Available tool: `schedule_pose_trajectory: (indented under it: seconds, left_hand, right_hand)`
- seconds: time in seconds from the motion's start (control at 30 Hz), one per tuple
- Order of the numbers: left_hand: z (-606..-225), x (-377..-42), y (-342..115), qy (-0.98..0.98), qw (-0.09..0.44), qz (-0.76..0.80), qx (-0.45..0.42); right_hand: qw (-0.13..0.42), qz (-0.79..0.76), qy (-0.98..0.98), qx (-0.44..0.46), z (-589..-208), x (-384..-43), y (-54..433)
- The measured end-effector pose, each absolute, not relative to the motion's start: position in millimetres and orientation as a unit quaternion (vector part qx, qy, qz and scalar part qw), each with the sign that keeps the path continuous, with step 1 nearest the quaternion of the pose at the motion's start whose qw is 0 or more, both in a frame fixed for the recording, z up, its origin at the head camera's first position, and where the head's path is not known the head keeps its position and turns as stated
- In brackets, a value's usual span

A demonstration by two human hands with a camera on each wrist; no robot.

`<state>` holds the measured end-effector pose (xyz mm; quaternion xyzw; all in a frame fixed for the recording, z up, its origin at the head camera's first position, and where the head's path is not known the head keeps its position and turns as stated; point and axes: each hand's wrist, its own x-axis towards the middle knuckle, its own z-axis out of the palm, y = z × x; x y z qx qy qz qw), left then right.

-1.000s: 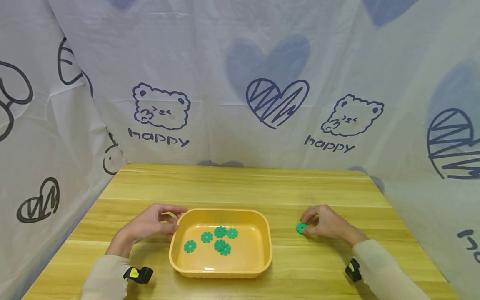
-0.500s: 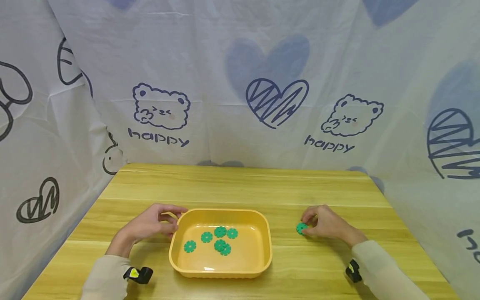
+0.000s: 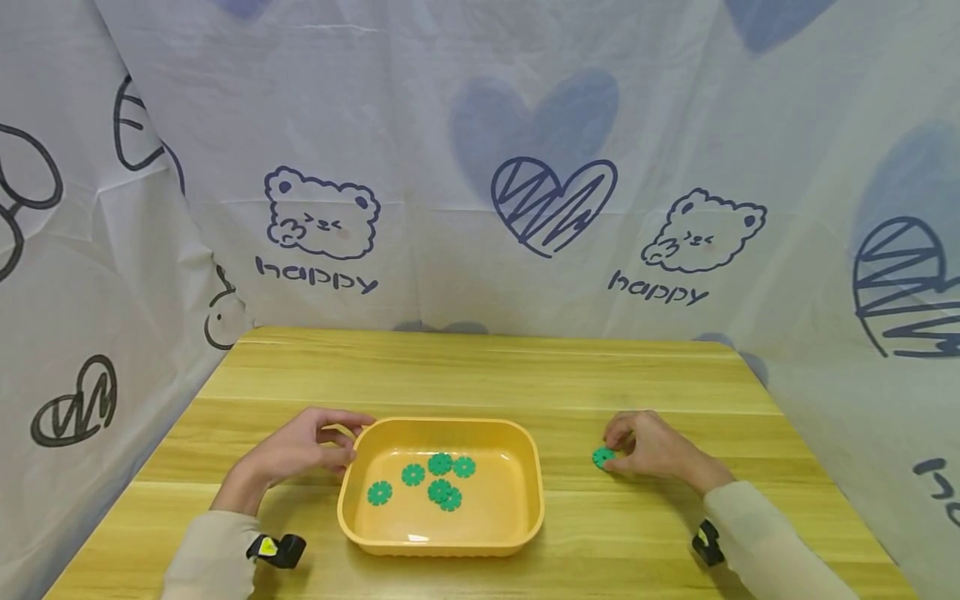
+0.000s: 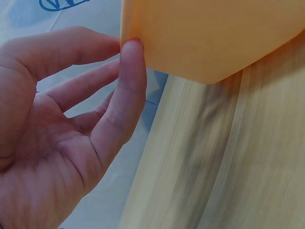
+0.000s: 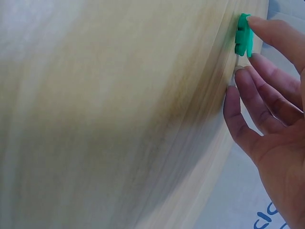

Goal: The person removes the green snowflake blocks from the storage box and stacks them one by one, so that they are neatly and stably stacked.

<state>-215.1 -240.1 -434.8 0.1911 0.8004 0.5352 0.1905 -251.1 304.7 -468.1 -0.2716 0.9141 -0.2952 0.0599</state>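
My left hand [image 3: 296, 450] holds the left side of a yellow plastic tub [image 3: 442, 546], thumb on the outer wall and index finger at the back corner. In the left wrist view, the thumb and fingertips of this hand [image 4: 71, 124] meet the edge of the tub wall [image 4: 200, 38]. Several green snowflake discs [image 3: 380, 492] lie flat in the tub, some overlapping. To its right, my right hand [image 3: 656, 446] pinches green snowflake discs [image 3: 602, 457] at the table surface. The right wrist view shows them edge-on as a thick green piece [image 5: 243, 36], seemingly stacked; the exact number is hidden.
Both the tub and the hands are on a light wooden table [image 3: 480, 375]. White cloth [image 3: 442, 250] printed with hearts and bears hangs behind it and at both sides. A black strap [image 3: 277, 550] shows at the left wrist, another strap [image 3: 707, 542] at the right.
My right fingers have shifted very slightly on the green discs. The left hand, the tub and the discs inside it stay where they were.
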Motion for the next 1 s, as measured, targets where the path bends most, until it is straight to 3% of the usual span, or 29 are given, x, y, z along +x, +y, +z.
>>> schedule_pose_trajectory:
  seconds: [1.0]
  left_hand:
    - [-433.5, -214.3, -239.5, 0.795, 0.193, 0.541, 0.195]
  right_hand:
    - [0.063, -0.278, 0.919, -0.274, -464.6, -248.0, 305.0]
